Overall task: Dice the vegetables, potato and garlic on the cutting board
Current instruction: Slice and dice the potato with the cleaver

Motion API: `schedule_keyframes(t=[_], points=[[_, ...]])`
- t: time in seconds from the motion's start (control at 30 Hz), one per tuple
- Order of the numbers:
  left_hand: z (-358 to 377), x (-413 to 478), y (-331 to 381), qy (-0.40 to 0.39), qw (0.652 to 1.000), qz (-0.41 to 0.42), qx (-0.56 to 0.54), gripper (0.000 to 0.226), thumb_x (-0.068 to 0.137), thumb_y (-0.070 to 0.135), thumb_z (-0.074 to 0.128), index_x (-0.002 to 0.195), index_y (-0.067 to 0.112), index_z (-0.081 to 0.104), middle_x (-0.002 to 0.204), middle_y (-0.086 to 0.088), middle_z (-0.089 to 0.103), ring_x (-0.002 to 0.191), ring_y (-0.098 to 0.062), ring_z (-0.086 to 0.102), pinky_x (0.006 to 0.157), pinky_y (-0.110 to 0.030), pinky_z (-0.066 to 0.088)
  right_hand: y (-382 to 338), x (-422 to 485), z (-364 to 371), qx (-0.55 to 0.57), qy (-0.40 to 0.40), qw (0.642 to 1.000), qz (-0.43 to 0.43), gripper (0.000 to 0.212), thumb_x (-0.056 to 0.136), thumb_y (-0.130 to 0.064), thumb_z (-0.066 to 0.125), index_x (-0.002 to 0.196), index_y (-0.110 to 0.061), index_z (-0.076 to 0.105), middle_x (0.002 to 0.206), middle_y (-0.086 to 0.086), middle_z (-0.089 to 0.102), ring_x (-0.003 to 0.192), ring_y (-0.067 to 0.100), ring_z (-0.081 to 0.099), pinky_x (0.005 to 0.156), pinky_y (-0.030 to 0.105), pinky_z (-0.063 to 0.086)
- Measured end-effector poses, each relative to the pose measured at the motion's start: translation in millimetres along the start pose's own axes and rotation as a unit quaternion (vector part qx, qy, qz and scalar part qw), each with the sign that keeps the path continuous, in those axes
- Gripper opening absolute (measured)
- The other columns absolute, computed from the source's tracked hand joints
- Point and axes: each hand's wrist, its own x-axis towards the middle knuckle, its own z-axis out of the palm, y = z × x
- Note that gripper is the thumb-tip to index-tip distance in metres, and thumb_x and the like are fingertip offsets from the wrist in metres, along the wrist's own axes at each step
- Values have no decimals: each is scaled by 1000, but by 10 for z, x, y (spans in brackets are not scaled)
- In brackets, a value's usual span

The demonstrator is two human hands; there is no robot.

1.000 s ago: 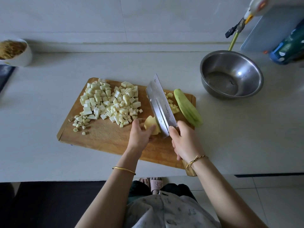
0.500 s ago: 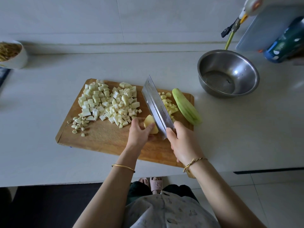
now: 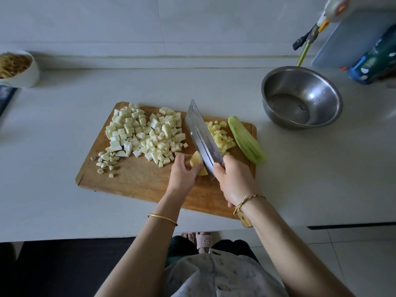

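Head view: left hand [image 3: 184, 172] curls over the potato chunk [image 3: 198, 165]; right hand [image 3: 233, 181] grips the cleaver [image 3: 203, 138], its handle hidden in the fist. The blade has barely shifted in the last second, so slicing continues. Beyond the right fingers on the cutting board [image 3: 132, 183] lie potato dice [image 3: 220, 136] and an uncut green vegetable [image 3: 246, 142].

head cam | wide-angle | looks steeply down | close over cutting board [image 3: 139, 181] | single view
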Motion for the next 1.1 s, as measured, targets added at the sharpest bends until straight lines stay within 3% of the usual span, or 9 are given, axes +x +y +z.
schedule_keyframes(t=[0.1,0.2,0.37,0.57,0.7,0.83,0.93,1.03,1.1], points=[[-22,-10,-3,2,1000,21,17,22,90,19,64,107,17,49,93,-7,62,71,-16,60,54,-16,49,-50,13,23,-25,-4,1000,-1,34,100,-29,38,69,-19,31,68,2,49,49,18,45,50,36,46],[-25,-26,-20,-6,999,36,9,20,91,16,63,103,18,49,93,-10,62,70,-15,58,53,-13,48,-88,10,57,-32,-4,999,7,34,100,-29,38,68,-21,29,68,1,47,54,20,46,56,40,51],[-31,14,-68,-13,999,43,21,19,90,19,64,98,27,49,103,-14,61,72,-15,59,55,-15,48,-111,20,91,-34,-3,999,14,25,100,-28,38,80,-14,37,70,1,46,67,26,52,63,42,55],[-48,42,-108,-20,999,41,19,16,91,20,63,98,28,51,108,-13,59,76,-17,60,57,-15,48,-133,52,176,-41,4,999,16,27,101,-29,38,77,-16,35,68,0,45,60,24,50,59,40,54],[-63,49,-137,-19,999,44,21,16,91,22,63,101,28,52,110,-14,58,86,-26,63,69,-29,55,-139,79,253,-70,11,997,11,32,102,-27,38,72,-18,29,65,-3,40,60,22,43,49,29,30],[-59,39,-140,-23,999,45,21,18,90,25,64,100,33,51,112,-12,57,93,-24,61,77,-33,55,-116,113,306,-83,16,996,17,32,102,-26,38,72,-17,30,65,-4,39,61,21,43,50,30,28],[-69,27,-124,-21,999,41,23,19,90,23,63,100,33,50,110,-9,56,93,-20,60,69,-23,50,-97,140,395,-91,13,996,21,22,102,-27,37,85,-13,36,65,-3,40,67,24,46,56,30,32],[-80,4,-121,-25,998,53,35,24,91,20,62,111,22,50,105,-5,56,87,-10,56,62,-11,44,-53,126,477,-86,19,996,29,22,102,-28,36,86,-13,37,66,-3,40,68,24,48,57,30,33],[-79,21,-129,-27,997,57,41,26,90,21,63,112,22,50,108,-6,56,89,-10,56,62,-11,45,-9,120,503,-75,30,996,31,24,101,-27,37,82,-13,36,66,-3,41,67,24,47,55,31,31]])
